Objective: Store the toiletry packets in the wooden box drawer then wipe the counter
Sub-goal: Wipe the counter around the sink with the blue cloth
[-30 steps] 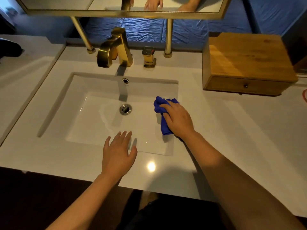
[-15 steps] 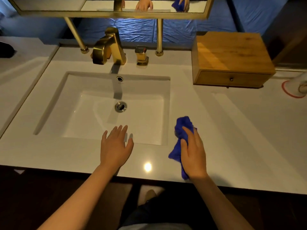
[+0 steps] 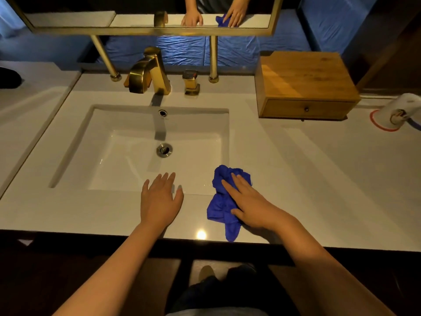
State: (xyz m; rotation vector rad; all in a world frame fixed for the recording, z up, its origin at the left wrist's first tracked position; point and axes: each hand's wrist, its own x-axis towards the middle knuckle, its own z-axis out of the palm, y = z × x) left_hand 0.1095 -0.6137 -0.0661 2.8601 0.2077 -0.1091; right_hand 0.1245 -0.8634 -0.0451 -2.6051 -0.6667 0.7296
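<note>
A crumpled blue cloth (image 3: 222,201) lies on the white counter (image 3: 307,179) at the sink's front right corner. My right hand (image 3: 252,201) presses flat on the cloth, fingers spread over it. My left hand (image 3: 159,199) rests flat on the counter's front strip, its fingertips over the sink's front edge, holding nothing. The wooden box (image 3: 303,83) stands at the back right with its drawer (image 3: 307,108) closed. No toiletry packets are visible.
A white rectangular sink (image 3: 109,142) is set into the counter. A gold faucet (image 3: 150,71) and gold handle (image 3: 191,82) stand behind it, under a gold-framed mirror (image 3: 148,30). A white cup with a red rim (image 3: 396,114) lies at the far right.
My right hand dragged the blue cloth from the sink's right rim toward the counter's front edge, then left toward the sink's front corner. The left hand stayed in place.
</note>
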